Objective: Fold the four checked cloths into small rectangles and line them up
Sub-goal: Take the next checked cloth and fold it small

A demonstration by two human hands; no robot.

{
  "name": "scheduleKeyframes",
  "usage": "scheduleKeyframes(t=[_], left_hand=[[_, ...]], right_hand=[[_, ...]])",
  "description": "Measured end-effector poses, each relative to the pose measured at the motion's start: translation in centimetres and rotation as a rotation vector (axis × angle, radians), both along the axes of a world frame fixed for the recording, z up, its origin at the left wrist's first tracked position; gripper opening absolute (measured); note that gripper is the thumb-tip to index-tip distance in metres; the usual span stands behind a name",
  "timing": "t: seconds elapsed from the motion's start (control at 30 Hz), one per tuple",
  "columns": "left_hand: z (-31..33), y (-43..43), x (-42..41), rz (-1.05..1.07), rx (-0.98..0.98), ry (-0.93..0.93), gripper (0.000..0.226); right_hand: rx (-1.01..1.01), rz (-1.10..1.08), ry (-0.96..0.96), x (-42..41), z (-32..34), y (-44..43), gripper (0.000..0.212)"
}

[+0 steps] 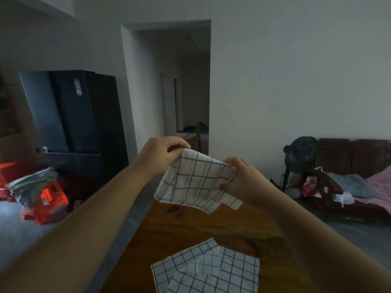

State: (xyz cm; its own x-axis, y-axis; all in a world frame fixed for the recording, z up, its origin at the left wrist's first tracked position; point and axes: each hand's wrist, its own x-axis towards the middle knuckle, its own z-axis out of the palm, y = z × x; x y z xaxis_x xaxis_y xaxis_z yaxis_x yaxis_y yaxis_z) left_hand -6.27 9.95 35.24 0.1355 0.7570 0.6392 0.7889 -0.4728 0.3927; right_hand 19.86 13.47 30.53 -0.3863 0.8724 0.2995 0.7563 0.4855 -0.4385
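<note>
I hold a white cloth with a dark checked grid (196, 182) up in the air above the far part of the wooden table (190, 227). My left hand (163, 153) pinches its upper left corner. My right hand (241, 178) grips its right edge, thumb on the front. The cloth hangs doubled, its lower edges uneven. Nearer to me, a loose overlapping heap of checked cloths (207, 269) lies flat on the table; I cannot tell how many there are.
A dark fridge (74, 115) stands at the left, with an orange stool (50, 201) and a grey bundle on the floor before it. At the right are a black fan (300, 155) and a sofa (359, 178) with bedding. A doorway opens straight ahead.
</note>
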Motion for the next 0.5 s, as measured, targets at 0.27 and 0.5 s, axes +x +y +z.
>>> scheduleKeyframes(t=[0.27,0.5], left_hand=[[0.2,-0.5,3.1,-0.214,-0.025,0.046,0.026],[0.3,-0.8,4.5,-0.278,-0.115,-0.083,0.030]], right_hand=[[-0.084,0.184,0.165,-0.7,0.8,-1.1,0.057],[-0.071,0.168,0.206,-0.7,0.8,-0.9,0.012]])
